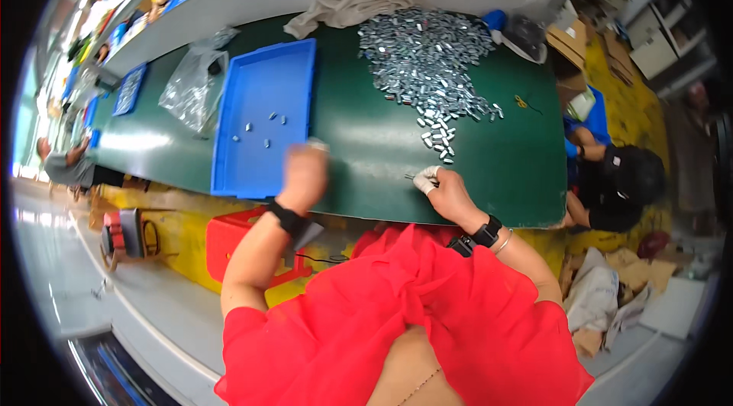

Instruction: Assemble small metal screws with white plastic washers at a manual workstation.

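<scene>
Few small metal parts point(265, 128) lie in the blue tray point(294, 62), large pile point(424, 54) remaining; left hand point(302, 174) grip unclear, right hand point(443, 190) pinching a thin tool point(414, 176).

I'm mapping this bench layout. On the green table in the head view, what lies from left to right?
Clear plastic bag → blue tray → left hand → right hand, with the heap of small silver metal parts beyond it.
</scene>
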